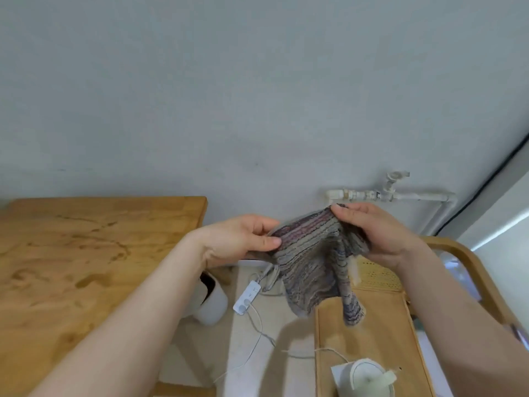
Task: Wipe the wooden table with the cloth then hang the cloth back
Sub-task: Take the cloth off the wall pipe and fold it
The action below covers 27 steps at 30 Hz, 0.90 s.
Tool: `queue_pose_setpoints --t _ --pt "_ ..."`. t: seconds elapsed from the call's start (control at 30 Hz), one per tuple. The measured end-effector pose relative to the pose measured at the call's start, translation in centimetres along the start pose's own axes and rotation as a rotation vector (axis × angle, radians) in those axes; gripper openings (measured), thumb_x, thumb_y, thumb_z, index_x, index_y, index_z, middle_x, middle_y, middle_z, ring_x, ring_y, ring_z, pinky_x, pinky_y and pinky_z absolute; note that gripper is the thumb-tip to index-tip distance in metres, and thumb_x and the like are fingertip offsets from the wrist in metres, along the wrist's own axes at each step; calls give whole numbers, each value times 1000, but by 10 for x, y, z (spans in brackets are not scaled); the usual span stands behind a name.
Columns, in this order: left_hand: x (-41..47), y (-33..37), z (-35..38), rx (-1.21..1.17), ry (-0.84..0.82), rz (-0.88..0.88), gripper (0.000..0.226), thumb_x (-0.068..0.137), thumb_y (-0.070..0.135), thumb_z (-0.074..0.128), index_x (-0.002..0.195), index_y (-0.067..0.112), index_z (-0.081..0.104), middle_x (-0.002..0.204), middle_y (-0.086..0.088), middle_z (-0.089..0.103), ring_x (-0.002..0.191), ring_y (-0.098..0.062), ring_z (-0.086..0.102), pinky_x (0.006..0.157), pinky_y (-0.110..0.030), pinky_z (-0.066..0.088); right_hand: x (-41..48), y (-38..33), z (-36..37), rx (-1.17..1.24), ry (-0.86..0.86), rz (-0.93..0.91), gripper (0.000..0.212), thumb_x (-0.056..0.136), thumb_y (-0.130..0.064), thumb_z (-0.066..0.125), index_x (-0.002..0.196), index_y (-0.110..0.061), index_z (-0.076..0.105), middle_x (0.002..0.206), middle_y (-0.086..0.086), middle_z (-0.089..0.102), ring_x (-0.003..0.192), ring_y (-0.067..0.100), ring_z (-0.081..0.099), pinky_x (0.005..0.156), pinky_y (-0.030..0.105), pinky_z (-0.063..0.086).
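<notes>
A striped grey, blue and pink cloth (313, 262) hangs in the air between my two hands, to the right of the wooden table (86, 253). My left hand (243, 236) pinches its upper left edge. Gripping the upper right corner, my right hand (380, 233) sits just below a white wall pipe (400, 196). The cloth's lower end dangles over a small wooden cart. The table top shows wet streaks.
A white valve pipe runs along the wall behind my right hand. Below are a wooden cart (372, 339) with a curved handle, a white kettle (366, 376), a white power strip (247, 296) with cables on the floor, and a white bin (211, 302) beside the table.
</notes>
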<state>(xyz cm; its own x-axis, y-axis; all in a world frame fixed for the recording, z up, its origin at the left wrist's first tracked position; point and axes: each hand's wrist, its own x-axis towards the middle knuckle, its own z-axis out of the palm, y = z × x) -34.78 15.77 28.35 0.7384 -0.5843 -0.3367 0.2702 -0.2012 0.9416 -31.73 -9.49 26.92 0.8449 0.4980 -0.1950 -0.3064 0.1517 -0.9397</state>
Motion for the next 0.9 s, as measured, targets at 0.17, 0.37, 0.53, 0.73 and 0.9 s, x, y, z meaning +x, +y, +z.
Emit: queue_pose_setpoints --t 0.17,0.37,0.53,0.73,0.9 --pt "-43 -33 -25 -366 362 79 30 95 10 54 124 3 58 108 -18 66 87 -21 65 72 -31 57 36 39 69 86 149 48 30 95 -23 57 102 4 68 100 22 72 90 32 71 79 38 59" --pt "-123 -79 -81 -383 590 73 22 93 2 53 105 17 64 85 -13 67 68 -20 63 60 -28 54 75 84 148 -568 288 -169 12 90 -25 69 101 -21 70 104 -3 70 100 18 63 89 35 49" --pt "-189 -122 -133 -460 838 123 18 81 -3 68 91 12 67 81 -7 68 67 -19 63 62 -27 52 99 107 226 -755 122 -181 16 95 -16 62 95 -30 71 101 -10 70 96 6 63 90 21 47" --pt "-258 -168 -189 -570 923 137 23 77 -8 67 91 10 67 77 -4 71 66 -15 67 57 -25 55 122 126 301 -633 182 -175 11 89 -21 69 80 -26 72 73 -15 71 64 -7 62 62 8 46" --pt "-290 -225 -201 -462 793 -192 19 83 -3 63 94 10 71 87 -10 69 73 -19 63 60 -27 50 132 173 328 -577 36 162 19 81 -34 77 89 -16 76 80 11 73 69 24 65 68 42 54"
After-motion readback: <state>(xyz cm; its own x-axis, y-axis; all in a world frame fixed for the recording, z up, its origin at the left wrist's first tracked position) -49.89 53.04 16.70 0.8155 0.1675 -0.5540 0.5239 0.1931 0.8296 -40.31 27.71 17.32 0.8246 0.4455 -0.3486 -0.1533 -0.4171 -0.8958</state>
